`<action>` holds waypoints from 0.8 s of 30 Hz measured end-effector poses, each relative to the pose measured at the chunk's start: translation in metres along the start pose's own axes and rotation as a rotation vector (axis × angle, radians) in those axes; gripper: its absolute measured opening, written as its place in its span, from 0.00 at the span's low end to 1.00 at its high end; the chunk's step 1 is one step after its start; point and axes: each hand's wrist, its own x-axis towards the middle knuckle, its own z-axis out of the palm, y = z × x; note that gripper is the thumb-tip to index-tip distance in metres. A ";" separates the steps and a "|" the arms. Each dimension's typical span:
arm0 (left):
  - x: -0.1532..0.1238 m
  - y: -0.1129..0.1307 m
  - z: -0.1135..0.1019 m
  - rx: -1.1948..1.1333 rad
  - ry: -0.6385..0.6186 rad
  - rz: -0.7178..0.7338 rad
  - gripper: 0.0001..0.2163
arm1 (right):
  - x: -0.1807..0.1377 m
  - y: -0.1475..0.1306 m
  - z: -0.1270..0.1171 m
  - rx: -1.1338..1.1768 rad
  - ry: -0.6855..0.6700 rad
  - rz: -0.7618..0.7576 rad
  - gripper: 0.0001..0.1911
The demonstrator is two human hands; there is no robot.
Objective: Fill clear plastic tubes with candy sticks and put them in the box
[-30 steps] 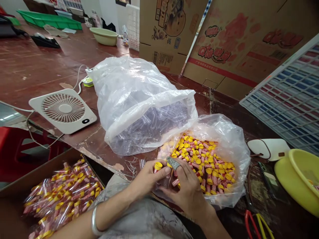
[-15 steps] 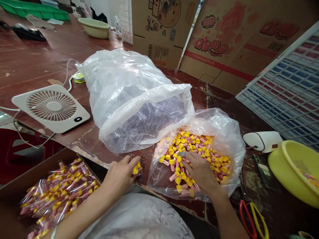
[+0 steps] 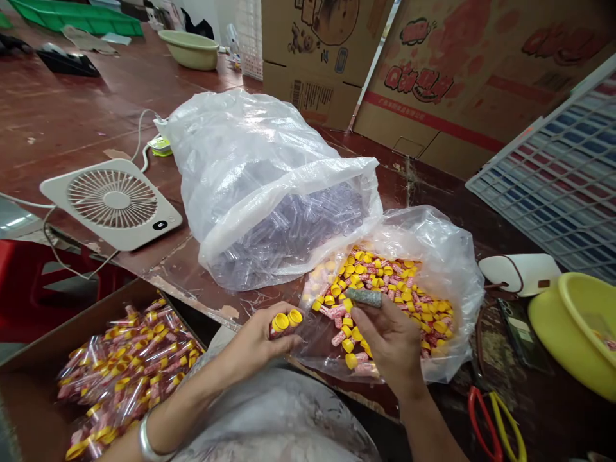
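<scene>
My left hand [image 3: 257, 337] is closed around two small tubes with yellow caps [image 3: 280, 322], their cap ends facing up. My right hand [image 3: 392, 337] pinches a pink-patterned piece with a yellow cap [image 3: 347, 305] between thumb and index finger. A grey-green wrap [image 3: 366, 297] covers that index finger. Beneath and behind the right hand lies an open clear plastic bag [image 3: 445, 256] filled with more of the yellow-capped pink pieces [image 3: 399, 269]. Behind the left hand, a large white sack [image 3: 250, 135] lies on its side, its mouth showing many clear plastic tubes [image 3: 308, 221].
At lower left, a cardboard box [image 3: 29, 359] contains filled clear tubes [image 3: 129, 366]. A white fan [image 3: 115, 202] stands on the red table [image 3: 120, 96]. To the right are a yellow basin [image 3: 553, 327], scissors [image 3: 486, 423], a phone [image 3: 522, 330] and a white grid rack [image 3: 553, 167].
My right hand has lifted from the pile of capped pieces, a yellow-capped piece now at its fingertips. My left hand has moved right and turned, showing two yellow caps.
</scene>
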 end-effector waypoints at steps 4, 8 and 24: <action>-0.002 0.014 0.007 -0.213 -0.071 0.029 0.12 | -0.001 -0.017 0.014 -0.074 -0.144 -0.107 0.08; -0.001 0.015 0.011 -0.502 -0.073 -0.037 0.14 | 0.000 -0.025 0.018 -0.263 -0.325 -0.383 0.18; -0.057 -0.044 -0.064 0.111 0.130 -0.283 0.13 | -0.009 -0.009 0.006 -0.584 -0.323 -0.385 0.29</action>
